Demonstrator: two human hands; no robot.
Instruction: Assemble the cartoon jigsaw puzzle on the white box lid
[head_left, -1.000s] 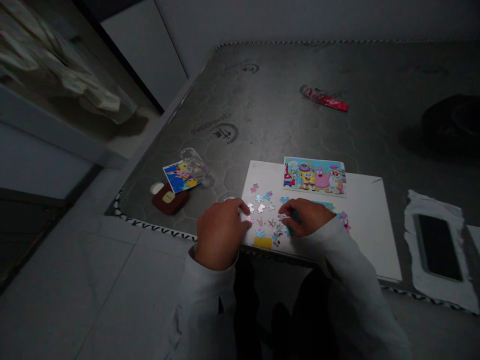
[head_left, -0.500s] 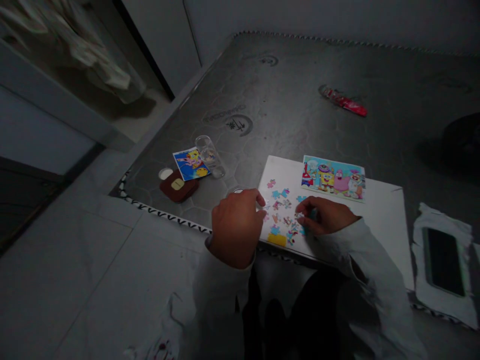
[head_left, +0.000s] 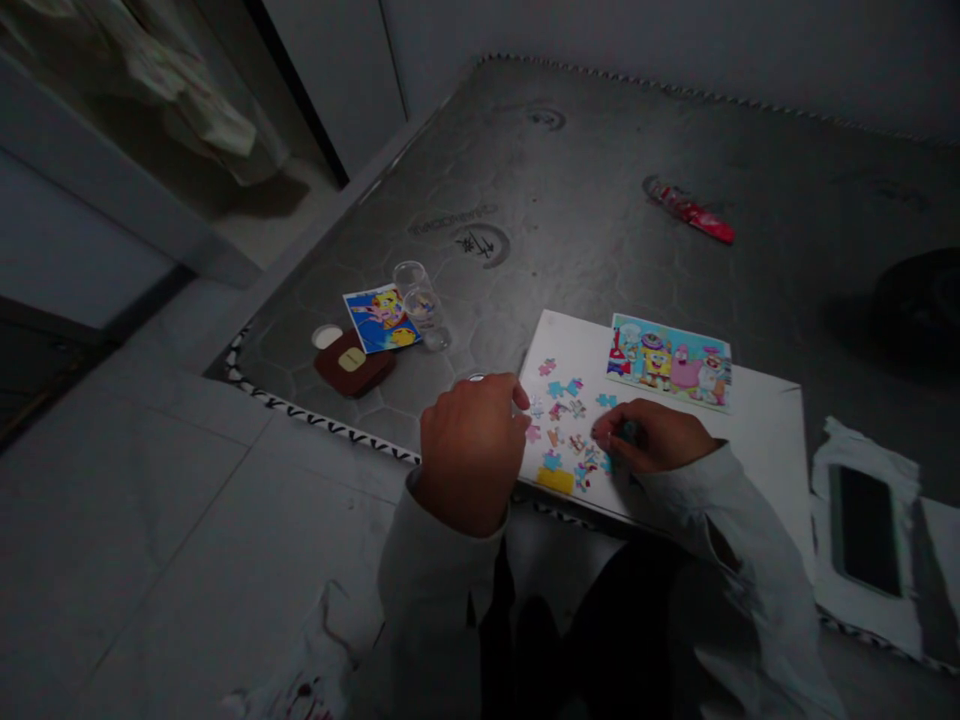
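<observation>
Watching through the head camera, I find little changed over the last second: the view has swung, so the white board [head_left: 757, 450] sits slightly further right for me, but the puzzle pieces [head_left: 555, 388] on its left part keep the same scattered layout. The one difference I notice is at the right hand [head_left: 660, 433]: its thumb and forefinger are bent together low over the board, and the pale bit that showed at their tips half a second ago is no longer plain. I can't make out whether they grip a piece or only touch one. I judge from this that the handling is all at those fingertips, with the pieces beside them lying loose. The left hand [head_left: 472, 450] is at the board's left edge, fingers curled, nearest a pink piece [head_left: 532, 434]; whether it holds anything is hidden from me. A yellow strip [head_left: 555, 480] lies along the near edge. Beyond the right hand, a cartoon card [head_left: 670, 362] slightly overhangs the board's far edge. To the right, a phone [head_left: 866, 530] lies on a white wrapper [head_left: 862, 620]. To the left, on the gray table [head_left: 577, 230], a blue card [head_left: 382, 318] overlaps a brown case [head_left: 352, 365], with a clear container [head_left: 420, 298] at its right side.
</observation>
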